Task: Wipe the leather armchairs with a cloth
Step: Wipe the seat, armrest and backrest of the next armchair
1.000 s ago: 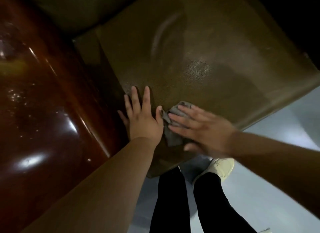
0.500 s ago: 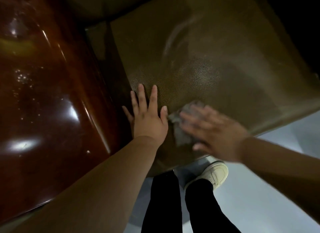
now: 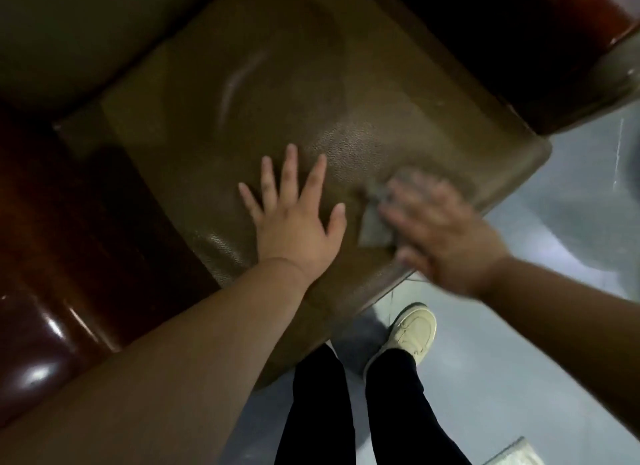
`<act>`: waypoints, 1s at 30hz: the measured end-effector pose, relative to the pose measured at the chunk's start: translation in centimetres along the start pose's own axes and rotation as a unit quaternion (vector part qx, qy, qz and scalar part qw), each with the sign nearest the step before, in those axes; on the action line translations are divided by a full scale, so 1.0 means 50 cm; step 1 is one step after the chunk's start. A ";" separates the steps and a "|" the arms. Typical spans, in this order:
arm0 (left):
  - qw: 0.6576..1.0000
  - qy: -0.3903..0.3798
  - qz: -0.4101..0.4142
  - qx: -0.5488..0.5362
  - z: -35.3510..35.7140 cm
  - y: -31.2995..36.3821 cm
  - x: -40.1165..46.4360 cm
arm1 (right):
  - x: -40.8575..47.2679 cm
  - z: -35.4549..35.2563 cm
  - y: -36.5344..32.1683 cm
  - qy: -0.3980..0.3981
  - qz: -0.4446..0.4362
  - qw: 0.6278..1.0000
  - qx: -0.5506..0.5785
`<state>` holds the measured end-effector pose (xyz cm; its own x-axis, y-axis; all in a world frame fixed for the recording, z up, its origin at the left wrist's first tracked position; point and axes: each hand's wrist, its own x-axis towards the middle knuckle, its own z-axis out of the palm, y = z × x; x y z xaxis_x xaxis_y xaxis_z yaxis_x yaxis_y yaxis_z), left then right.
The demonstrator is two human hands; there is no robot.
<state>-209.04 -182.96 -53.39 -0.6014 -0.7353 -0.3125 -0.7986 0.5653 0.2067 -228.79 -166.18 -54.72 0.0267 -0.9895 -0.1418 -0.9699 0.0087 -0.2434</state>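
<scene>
cloth at the front right of the seat

the right hand [image 3: 446, 236] lies flat with straight fingers on the grey cloth [image 3: 375, 227] and presses it on the seat cushion [image 3: 311, 94]; it is blurred, so a grip i cannot tell. the left hand [image 3: 298, 222] is spread open just beside, palm on the leather, holding nothing. the cloth is under the right hand, near the front right edge of the cushion, and the unwiped leather stretches away toward the backrest. the right hand is the nearer one for the next stroke, i think. compared with one second before, both hands are further right on the cushion, away from the glossy wooden armrest [image 3: 52, 326].
</scene>
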 end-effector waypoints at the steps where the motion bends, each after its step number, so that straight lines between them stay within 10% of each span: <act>1: 1.000 -0.005 0.014 0.017 0.002 0.017 0.013 | 0.000 -0.009 0.042 0.030 0.115 0.993 0.015; 5: 0.998 0.005 -0.009 0.067 0.019 0.038 0.023 | 0.004 -0.017 0.031 0.073 0.432 0.893 0.100; 12: 0.998 0.017 -0.010 0.066 0.027 0.059 0.024 | -0.075 -0.001 0.013 -0.015 0.155 0.987 0.047; 18: 0.997 0.016 -0.006 0.076 0.039 0.055 0.025 | 0.075 -0.042 0.066 0.021 0.435 0.899 0.053; 24: 0.997 -0.018 0.003 0.070 0.017 0.057 0.025 | 0.102 -0.076 0.054 -0.122 0.038 0.992 0.022; 30: 0.998 -0.021 0.033 0.056 0.018 0.028 0.020 | 0.185 -0.098 0.118 -0.058 0.374 0.924 0.056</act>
<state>-210.74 -182.57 -54.25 -0.6494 -0.6797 -0.3409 -0.7478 0.6522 0.1243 -235.43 -175.97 -52.78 -0.6094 -0.6787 -0.4099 -0.6967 0.7051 -0.1319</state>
